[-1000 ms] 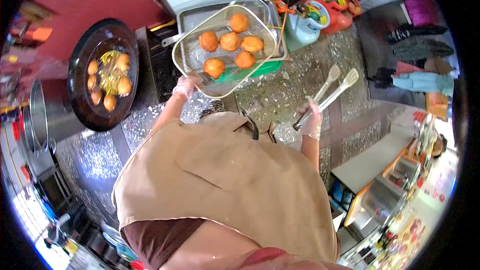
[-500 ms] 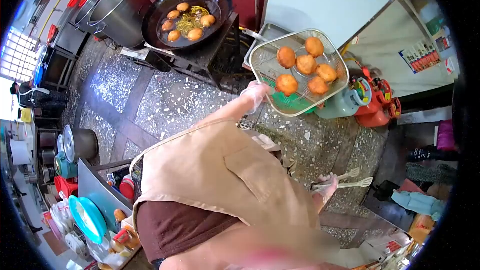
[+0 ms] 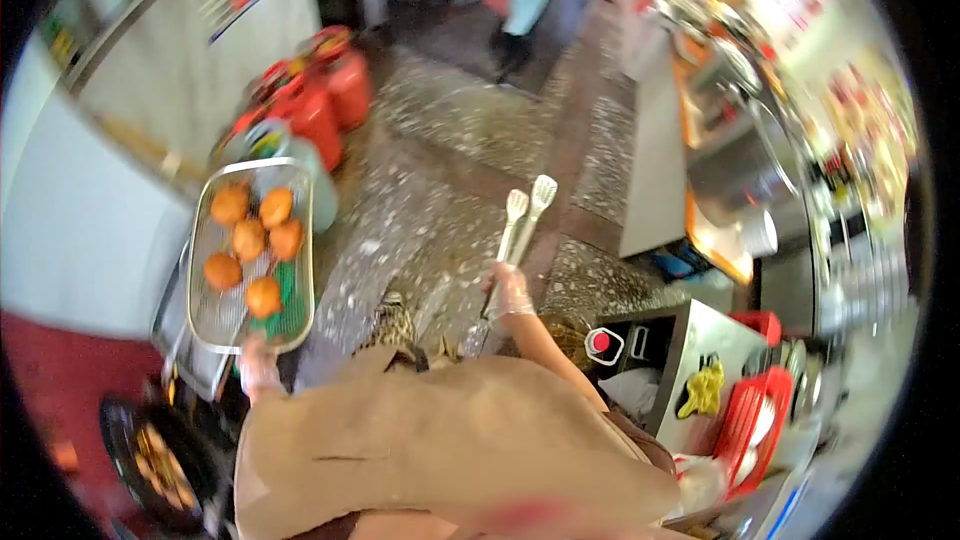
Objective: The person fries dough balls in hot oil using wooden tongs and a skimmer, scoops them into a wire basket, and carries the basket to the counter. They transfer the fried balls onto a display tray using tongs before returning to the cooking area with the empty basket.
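Note:
In the head view my left hand (image 3: 258,368), in a clear plastic glove, grips the near rim of a wire mesh basket (image 3: 199,318). Several round golden-brown fried balls (image 3: 248,239) lie in it, with green showing beneath the mesh. Out in front of my body, my right hand (image 3: 510,290), also gloved, is closed around metal tongs (image 3: 528,223). The tongs' two slotted ends point forward and away from me, slightly apart, with nothing between them.
Red gas cylinders (image 3: 345,85) stand beyond the basket. A black wok (image 3: 120,430) with food in it is at lower left. On the right are a long counter (image 3: 655,130), a steel-topped table with a yellow cloth (image 3: 703,388) and a red basket (image 3: 738,430). Speckled floor (image 3: 400,210) lies ahead.
My view and body have turned to the right. The wok has shifted to lower left, and the counter has come into view. The basket and tongs have stayed in my hands.

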{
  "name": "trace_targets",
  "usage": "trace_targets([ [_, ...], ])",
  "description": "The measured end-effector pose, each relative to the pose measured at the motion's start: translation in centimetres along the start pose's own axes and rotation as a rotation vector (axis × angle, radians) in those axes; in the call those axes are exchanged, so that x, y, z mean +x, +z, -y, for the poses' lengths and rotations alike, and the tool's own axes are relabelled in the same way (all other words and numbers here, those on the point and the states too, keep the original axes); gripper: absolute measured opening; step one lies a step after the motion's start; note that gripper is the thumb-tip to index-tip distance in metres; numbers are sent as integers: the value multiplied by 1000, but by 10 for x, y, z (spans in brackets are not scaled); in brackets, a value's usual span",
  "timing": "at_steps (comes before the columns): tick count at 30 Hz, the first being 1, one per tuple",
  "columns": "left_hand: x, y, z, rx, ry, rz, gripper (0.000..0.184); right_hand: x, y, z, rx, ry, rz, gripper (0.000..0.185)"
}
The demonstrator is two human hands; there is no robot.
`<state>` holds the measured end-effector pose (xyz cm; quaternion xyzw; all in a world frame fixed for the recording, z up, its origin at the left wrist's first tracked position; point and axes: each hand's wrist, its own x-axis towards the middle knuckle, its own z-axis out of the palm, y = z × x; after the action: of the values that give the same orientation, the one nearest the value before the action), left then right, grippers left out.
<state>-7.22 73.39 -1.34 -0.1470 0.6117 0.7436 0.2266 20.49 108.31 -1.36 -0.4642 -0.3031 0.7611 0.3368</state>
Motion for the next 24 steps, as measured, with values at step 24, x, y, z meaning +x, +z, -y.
trace_targets([
  [24, 64, 858, 190, 238, -477, 887, 33, 281, -263, 326, 237, -160, -658, 23],
])
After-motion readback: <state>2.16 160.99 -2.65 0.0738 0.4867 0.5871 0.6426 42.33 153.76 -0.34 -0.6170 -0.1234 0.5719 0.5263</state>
